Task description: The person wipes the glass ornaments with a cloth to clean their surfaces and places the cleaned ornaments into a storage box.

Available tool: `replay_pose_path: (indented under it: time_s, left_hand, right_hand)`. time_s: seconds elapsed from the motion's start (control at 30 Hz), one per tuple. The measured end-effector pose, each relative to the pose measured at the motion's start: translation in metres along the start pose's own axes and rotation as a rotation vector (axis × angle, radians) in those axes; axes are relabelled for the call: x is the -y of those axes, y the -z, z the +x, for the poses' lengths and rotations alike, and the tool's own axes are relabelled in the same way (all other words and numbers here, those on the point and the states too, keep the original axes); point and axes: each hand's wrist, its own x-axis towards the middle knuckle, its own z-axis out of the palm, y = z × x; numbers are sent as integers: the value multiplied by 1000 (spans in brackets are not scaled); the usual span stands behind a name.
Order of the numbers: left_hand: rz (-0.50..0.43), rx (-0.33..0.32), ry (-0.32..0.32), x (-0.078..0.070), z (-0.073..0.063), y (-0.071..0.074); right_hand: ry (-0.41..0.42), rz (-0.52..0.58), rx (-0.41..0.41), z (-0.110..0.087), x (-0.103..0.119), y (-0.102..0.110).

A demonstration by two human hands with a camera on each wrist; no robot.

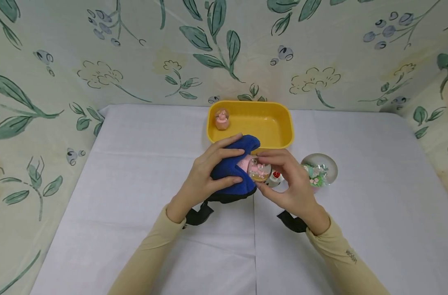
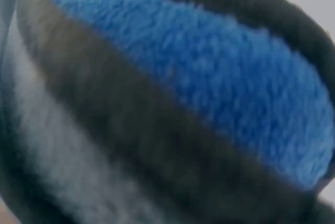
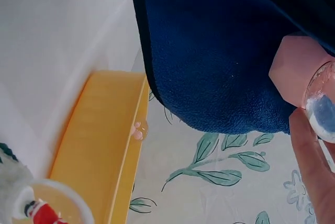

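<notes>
So the blue cloth is pretty much filling the left-wrist view, dark edging and all. In the head view, the small snow globe is sitting near the middle of the frame, just below the yellow tray. The left hand is gripping the cloth around the globe's pink base, while the right hand is pinching the clear dome between thumb and fingers.

Progress-wise, I'm guessing this is a wipe-down and it's going partway. One pink globe is standing upright at the tray's left end, so I'm counting that as done. The one in hand is getting its turn, and two more are probably waiting right of centre: a little globe with a red figure, partly hiding behind the right hand, and a bigger flowery globe. How clean they're looking, I can't tell.

As for which way it's pointing: the held globe is lying tipped on its side. Its long axis is running base to dome, with the dome pointing right and slightly down in the head frame. The right-wrist view is agreeing: base on the left, dome running off the right edge.
</notes>
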Motion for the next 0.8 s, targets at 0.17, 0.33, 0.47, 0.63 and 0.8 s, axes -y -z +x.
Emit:
replay_pose_path:
  time_s: [0.17, 0.33, 0.47, 0.63, 0.8]
  left_hand:
    - [-13, 18, 57, 2, -1, -4]
    - [-41, 39, 68, 3, -1, -8]
    - [-40, 20, 21, 2, 1, -11]
    - [-38, 1, -28, -1, 3, -13]
    - [-34, 11, -77, -2, 3, -14]
  right_hand:
    - [80, -121, -14, 2, 0, 1]
    - [119, -108, -46, 3, -1, 0]
    - [93, 18, -62, 2, -3, -1]
    - [-8, 164, -100, -1, -5, -2]
    - [-215, 285, -160, -5, -4, -3]
